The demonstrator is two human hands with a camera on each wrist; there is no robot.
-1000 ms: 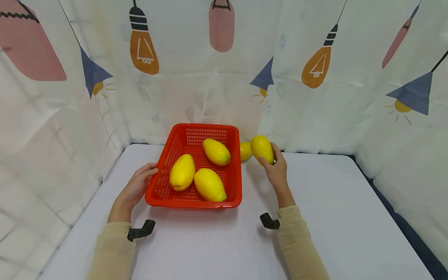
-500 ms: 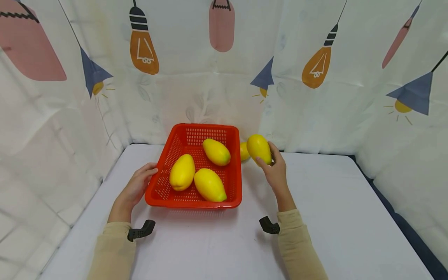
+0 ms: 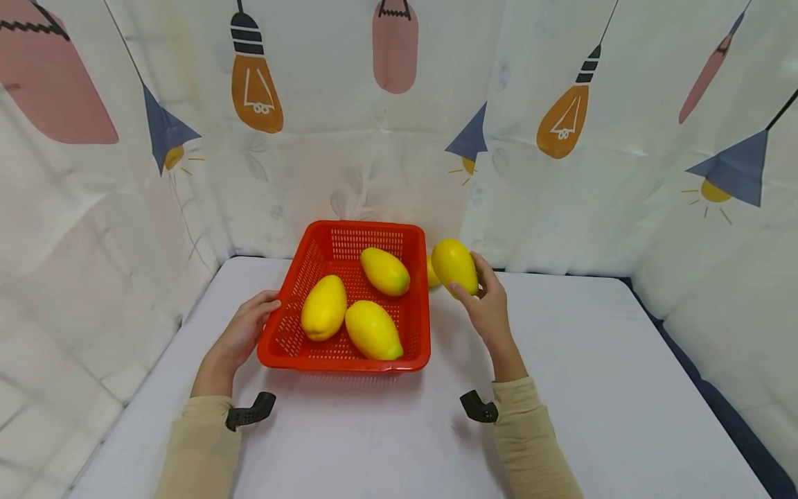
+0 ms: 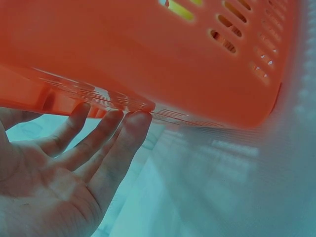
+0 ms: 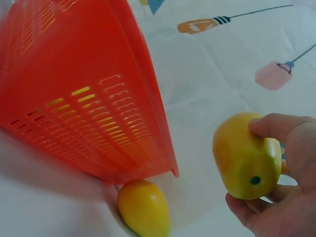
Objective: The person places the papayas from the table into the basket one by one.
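A red plastic basket (image 3: 343, 362) with slotted walls stands on the table, holding a mango (image 3: 385, 272) at the back, another (image 3: 324, 308) at left and a third (image 3: 374, 330) in front. My left hand (image 3: 240, 336) rests its fairly straight fingertips (image 4: 136, 126) against the basket's left side. Just right of the basket, my right hand (image 3: 489, 305) grips a yellow mango (image 3: 452, 265) between thumb and fingers, raised above the table. In the right wrist view its green end with a dark spot shows. One more mango (image 5: 143, 207) lies beside the basket's right wall, mostly hidden in the head view.
A white-covered table (image 3: 598, 388) extends to both sides and toward me. Cloth walls (image 3: 399, 159) printed with lamps and bulbs enclose the back and sides. Black wrist mounts (image 3: 479, 407) stick out from both beige sleeves.
My right hand has moved slightly left with its mango, nearer the basket, covering more of the mango lying behind. The left hand and basket have stayed in place.
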